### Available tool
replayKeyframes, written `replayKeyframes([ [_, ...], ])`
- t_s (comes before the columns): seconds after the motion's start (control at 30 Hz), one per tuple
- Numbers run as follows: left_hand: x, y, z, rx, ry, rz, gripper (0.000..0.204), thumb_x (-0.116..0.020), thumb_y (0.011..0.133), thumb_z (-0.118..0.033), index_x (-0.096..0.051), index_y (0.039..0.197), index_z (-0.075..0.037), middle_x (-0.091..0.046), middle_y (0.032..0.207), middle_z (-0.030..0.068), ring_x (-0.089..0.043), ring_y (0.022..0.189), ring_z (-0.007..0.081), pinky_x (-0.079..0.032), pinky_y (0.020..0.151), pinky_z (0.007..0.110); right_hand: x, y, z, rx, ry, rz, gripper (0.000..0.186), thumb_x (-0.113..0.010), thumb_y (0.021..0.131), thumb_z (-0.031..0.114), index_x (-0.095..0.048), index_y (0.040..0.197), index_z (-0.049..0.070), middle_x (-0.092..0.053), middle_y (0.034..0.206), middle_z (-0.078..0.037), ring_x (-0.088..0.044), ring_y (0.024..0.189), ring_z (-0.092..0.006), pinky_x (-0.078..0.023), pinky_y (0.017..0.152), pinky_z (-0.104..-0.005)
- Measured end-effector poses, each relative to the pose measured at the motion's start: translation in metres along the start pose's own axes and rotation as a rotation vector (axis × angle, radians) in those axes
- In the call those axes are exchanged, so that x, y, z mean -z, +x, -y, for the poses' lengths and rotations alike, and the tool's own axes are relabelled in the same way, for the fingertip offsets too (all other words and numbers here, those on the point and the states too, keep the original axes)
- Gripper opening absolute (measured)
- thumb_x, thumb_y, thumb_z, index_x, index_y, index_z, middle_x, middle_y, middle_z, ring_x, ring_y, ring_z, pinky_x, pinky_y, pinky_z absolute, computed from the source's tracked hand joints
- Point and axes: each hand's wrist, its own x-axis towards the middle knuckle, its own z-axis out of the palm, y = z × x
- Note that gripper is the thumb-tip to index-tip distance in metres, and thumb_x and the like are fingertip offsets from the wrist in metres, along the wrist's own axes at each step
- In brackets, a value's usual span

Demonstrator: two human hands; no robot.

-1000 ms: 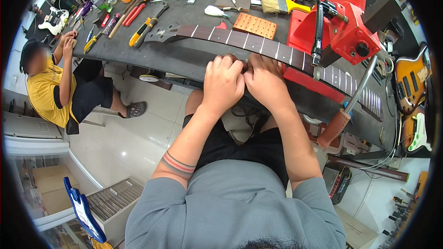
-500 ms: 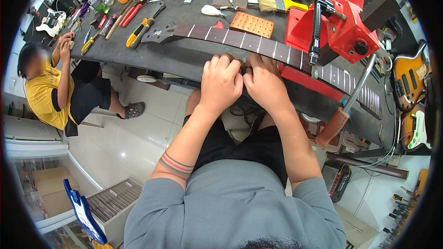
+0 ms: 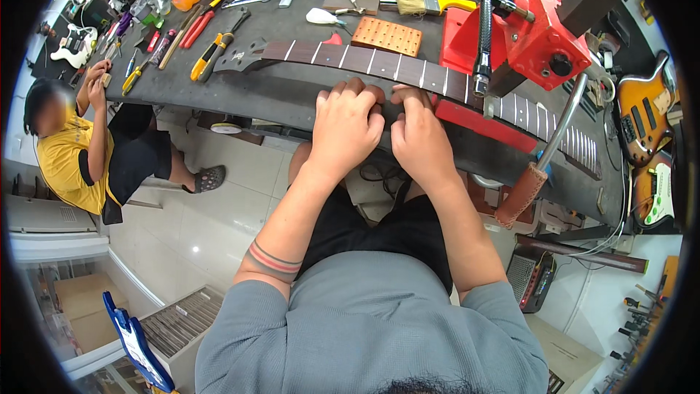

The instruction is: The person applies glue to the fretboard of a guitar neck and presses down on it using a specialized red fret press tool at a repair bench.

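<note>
Head view: both hands — left hand (image 3: 348,128), right hand (image 3: 419,135) — rest curled, fingers pressed together, on the guitar neck's (image 3: 379,64) near edge.

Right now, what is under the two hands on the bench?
The guitar neck runs under both hands' fingers, lying on the dark bench. Whatever the fingers pinch is covered.

The scene is evenly and brightly lit from above, with soft, weak shadows. The pale floor tiles (image 3: 211,226) carry a mild sheen, and the red vise (image 3: 525,29) shows small highlights. Focus is sharp in the centre, on the hands and the guitar neck (image 3: 408,69). Fisheye distortion bends the dark workbench (image 3: 292,95) edge strongly, and a black vignette rings the frame, where detail smears.
</note>
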Motion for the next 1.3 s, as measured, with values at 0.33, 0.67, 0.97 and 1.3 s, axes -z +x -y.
replayKeyframes([
  [0.33, 0.005, 0.009, 0.002, -0.017, -0.022, 0.126, 0.017, -0.071, 0.09, -0.014, -0.073, 0.106, -0.011, -0.071, 0.105, 0.0093, -0.071, 0.108, 0.0348, -0.05, 0.096, 0.053, -0.002, -0.002, -0.001, 0.061, -0.012, -0.051, 0.041, -0.058, 0.097, -0.004, -0.062, 0.137, 0.002, -0.072, 0.133, -0.02, -0.07, 0.122, -0.0479, -0.057, 0.101, -0.0579],
  [0.67, 0.006, 0.007, 0.005, -0.053, -0.078, 0.088, 0.02, -0.071, 0.09, -0.014, -0.07, 0.109, -0.009, -0.072, 0.108, 0.0086, -0.07, 0.112, 0.0347, -0.05, 0.099, 0.052, -0.005, -0.002, -0.001, 0.036, -0.014, -0.055, 0.034, -0.059, 0.096, -0.003, -0.063, 0.13, 0.002, -0.071, 0.134, -0.022, -0.071, 0.12, -0.0475, -0.058, 0.101, -0.0577],
  [0.97, 0.003, 0.008, 0.005, -0.056, -0.06, 0.078, 0.023, -0.072, 0.088, -0.016, -0.073, 0.11, -0.009, -0.074, 0.107, 0.0111, -0.073, 0.11, 0.035, -0.051, 0.094, 0.055, -0.008, -0.002, -0.004, 0.042, -0.031, -0.062, 0.033, -0.059, 0.097, -0.003, -0.062, 0.13, 0.002, -0.071, 0.132, -0.022, -0.071, 0.118, -0.0472, -0.057, 0.1, -0.0577],
  [1.3, 0.005, 0.01, 0.002, -0.043, -0.04, 0.073, 0.023, -0.071, 0.087, -0.016, -0.074, 0.108, -0.01, -0.074, 0.108, 0.0103, -0.073, 0.109, 0.0344, -0.052, 0.092, 0.056, -0.009, -0.003, -0.005, 0.07, -0.038, -0.077, 0.032, -0.06, 0.096, -0.003, -0.062, 0.128, 0.002, -0.071, 0.131, -0.022, -0.071, 0.114, -0.0461, -0.058, 0.098, -0.0568],
])
